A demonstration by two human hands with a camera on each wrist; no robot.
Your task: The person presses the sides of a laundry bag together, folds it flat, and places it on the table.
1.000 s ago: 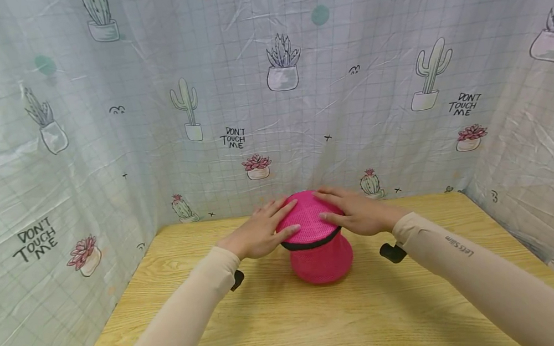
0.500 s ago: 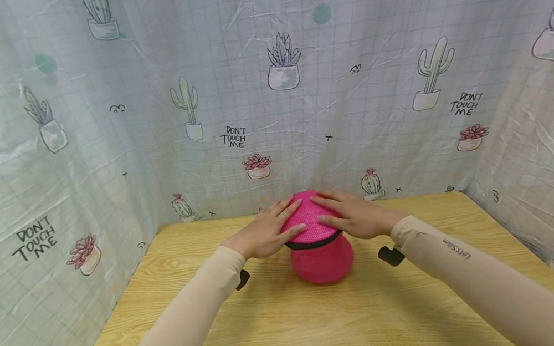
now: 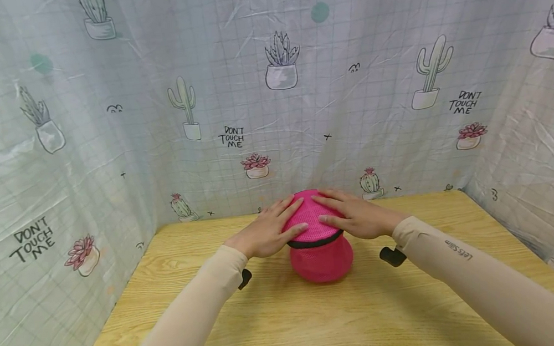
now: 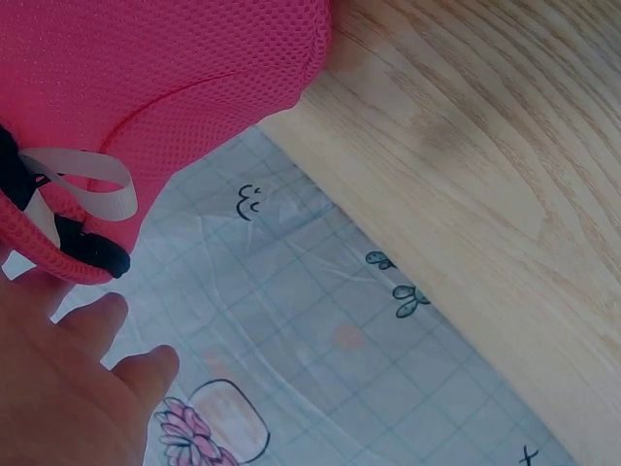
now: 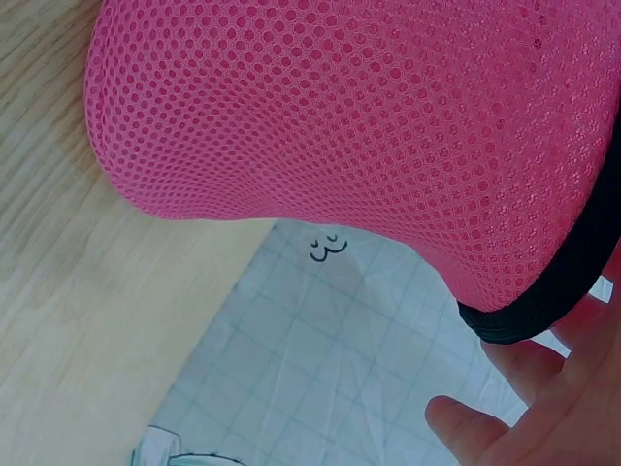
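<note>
The left sleeve (image 3: 186, 321) was pale beige, plain and close-fitting, lightly creased towards the left cuff (image 3: 236, 259), which ended at the wrist. The right sleeve (image 3: 487, 272) matched it in colour and cut, was puckered at the right cuff (image 3: 404, 230), and bore small dark lettering (image 3: 458, 250), apparently "LetsSlim", set lengthwise. The left fitment (image 3: 245, 278), at the wrist, was small, black and partly hidden by fabric. The right fitment (image 3: 392, 256) was black, rounded and stubby, more fully visible. The left hand (image 3: 266, 231) and right hand (image 3: 363, 214) were bare.

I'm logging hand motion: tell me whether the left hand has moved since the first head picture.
Yes, the left hand has shifted slightly rightward, judged against the pink succulent printed behind it.
</note>
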